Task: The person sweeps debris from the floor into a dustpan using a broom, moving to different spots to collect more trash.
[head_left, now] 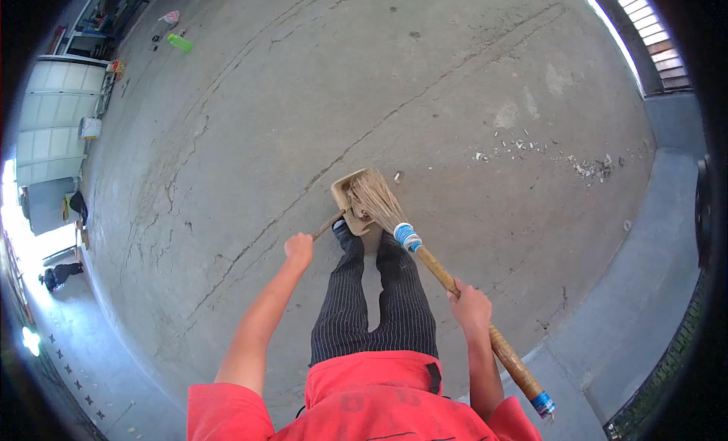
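My left hand point(299, 249) is closed around the thin handle of a dustpan point(339, 189), which rests by my feet with its opening toward the right. In my right hand point(472, 306) is the thick wooden handle of a straw broom point(379, 198), bound with blue and white tape near the bristles and blue tape at its end. The bristles lie over the dustpan's mouth and hide part of its inside. Some greyish debris shows in the pan, too small to name. One small pale scrap point(398, 177) lies on the floor just right of the bristles.
White scattered debris point(591, 169) lies on the cracked concrete floor point(303, 100) to the right. A green bottle point(180, 43) is at the far upper left. A white bucket point(90, 128) stands by the left wall. A tyre point(675, 365) edges the lower right.
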The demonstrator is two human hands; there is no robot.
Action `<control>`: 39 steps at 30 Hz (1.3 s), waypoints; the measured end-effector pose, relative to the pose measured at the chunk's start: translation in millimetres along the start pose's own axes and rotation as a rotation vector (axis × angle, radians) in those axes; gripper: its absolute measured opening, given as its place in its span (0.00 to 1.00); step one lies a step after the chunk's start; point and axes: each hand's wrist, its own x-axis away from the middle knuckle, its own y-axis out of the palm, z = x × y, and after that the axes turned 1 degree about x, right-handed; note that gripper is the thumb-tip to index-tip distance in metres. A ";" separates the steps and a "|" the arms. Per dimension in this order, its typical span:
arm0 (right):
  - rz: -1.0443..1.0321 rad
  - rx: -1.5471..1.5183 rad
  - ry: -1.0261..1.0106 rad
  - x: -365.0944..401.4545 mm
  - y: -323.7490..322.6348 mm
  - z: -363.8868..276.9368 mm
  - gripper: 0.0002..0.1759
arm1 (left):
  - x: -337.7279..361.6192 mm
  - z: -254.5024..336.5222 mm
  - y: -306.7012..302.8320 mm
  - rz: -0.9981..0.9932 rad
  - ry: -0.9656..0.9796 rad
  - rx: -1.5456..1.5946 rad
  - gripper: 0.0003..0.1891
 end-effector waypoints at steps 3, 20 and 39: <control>0.047 -0.010 0.001 21.7 -28.6 9.9 0.22 | 17.7 -21.6 -1.2 -0.009 -0.029 0.012 0.08; 0.216 -0.100 0.369 -48.1 -33.9 48.3 0.23 | -2.9 -2.4 8.4 -0.117 -0.206 0.270 0.14; -0.055 -0.264 0.131 16.8 1.6 9.2 0.23 | -13.3 24.2 -10.4 -0.021 -0.080 0.164 0.10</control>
